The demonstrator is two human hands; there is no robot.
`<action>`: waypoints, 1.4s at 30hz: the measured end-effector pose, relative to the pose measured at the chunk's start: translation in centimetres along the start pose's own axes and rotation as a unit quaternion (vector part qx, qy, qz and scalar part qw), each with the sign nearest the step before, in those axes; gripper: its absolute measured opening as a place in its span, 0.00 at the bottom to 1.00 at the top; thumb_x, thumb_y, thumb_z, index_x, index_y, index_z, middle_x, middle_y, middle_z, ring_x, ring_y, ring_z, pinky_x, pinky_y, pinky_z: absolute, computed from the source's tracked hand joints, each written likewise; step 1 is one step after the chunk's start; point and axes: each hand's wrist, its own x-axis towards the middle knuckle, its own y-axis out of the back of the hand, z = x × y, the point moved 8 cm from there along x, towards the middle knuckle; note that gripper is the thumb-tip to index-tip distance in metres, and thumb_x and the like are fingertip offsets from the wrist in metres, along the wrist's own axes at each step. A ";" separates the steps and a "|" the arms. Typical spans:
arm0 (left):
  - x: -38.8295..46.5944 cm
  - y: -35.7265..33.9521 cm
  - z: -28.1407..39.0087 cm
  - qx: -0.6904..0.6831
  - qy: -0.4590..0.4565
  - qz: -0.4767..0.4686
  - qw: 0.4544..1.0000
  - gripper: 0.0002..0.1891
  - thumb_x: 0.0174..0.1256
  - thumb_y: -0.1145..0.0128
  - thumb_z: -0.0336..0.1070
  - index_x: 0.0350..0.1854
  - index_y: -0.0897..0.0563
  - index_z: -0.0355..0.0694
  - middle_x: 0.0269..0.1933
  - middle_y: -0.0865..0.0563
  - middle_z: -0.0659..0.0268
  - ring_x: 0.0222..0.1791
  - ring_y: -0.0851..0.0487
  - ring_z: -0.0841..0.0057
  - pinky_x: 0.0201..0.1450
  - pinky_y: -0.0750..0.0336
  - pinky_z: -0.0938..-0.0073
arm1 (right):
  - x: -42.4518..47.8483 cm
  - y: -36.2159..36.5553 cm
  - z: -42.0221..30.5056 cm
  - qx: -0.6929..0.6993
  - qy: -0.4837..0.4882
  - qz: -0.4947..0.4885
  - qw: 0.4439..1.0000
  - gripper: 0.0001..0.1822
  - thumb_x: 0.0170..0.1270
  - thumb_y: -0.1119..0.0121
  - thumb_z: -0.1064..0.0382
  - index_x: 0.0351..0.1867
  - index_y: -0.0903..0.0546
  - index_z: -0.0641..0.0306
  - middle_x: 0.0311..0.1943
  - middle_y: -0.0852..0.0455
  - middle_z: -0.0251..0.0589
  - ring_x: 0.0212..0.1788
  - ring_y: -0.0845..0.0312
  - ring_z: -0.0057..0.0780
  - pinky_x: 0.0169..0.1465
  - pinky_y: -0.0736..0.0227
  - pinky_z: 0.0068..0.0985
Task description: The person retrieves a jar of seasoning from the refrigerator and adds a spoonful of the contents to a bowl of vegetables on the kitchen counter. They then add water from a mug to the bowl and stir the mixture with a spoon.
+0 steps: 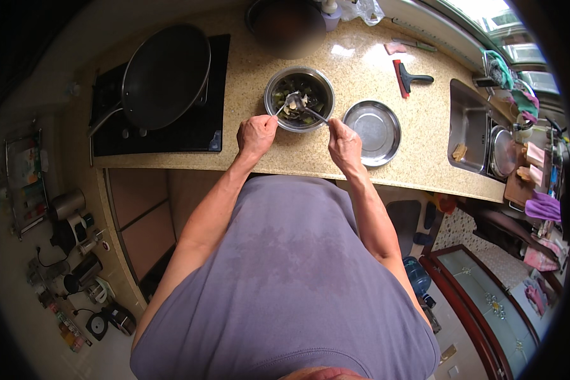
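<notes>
A round steel bowl stands on the speckled countertop, holding dark leafy food with green and pale pieces. At its lower left rim, my left hand is closed on the handle of a thin metal utensil. My right hand, at the lower right, grips a metal spoon. The working ends of both utensils meet in the food at the bowl's middle; the left one's tip is partly hidden. Beside my right hand lies a shallow round steel dish with nothing in it.
A large dark wok sits on the black cooktop at left. Behind the bowl is a dark, blurred pot. A red-and-black squeegee lies at the right, before the steel sink. The counter's front edge runs before my body.
</notes>
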 end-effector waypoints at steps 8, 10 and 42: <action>0.3 0.4 0.1 -0.014 0.020 0.001 1.000 0.21 0.71 0.41 0.49 0.26 0.17 0.36 0.26 0.17 0.48 0.27 0.16 0.46 0.31 0.26 0.51 | 0.4 -0.3 0.7 -0.033 0.005 -0.007 0.999 0.05 0.78 0.45 0.63 0.43 0.21 0.61 0.31 0.14 0.53 0.34 0.15 0.56 0.35 0.24 0.46; 0.2 0.6 0.3 -0.024 0.017 0.012 0.999 0.21 0.71 0.41 0.49 0.25 0.18 0.35 0.25 0.17 0.48 0.26 0.17 0.47 0.30 0.27 0.52 | 0.3 0.0 -0.6 0.005 0.014 -0.009 1.000 0.06 0.77 0.43 0.63 0.42 0.19 0.61 0.31 0.14 0.55 0.34 0.15 0.56 0.36 0.24 0.45; -0.4 1.0 0.3 0.002 -0.016 0.038 0.999 0.18 0.71 0.37 0.48 0.29 0.14 0.37 0.23 0.18 0.53 0.23 0.16 0.57 0.30 0.27 0.58 | 0.1 0.8 1.0 0.085 0.013 0.067 0.994 0.06 0.75 0.40 0.68 0.48 0.16 0.63 0.29 0.14 0.52 0.30 0.16 0.44 0.36 0.23 0.33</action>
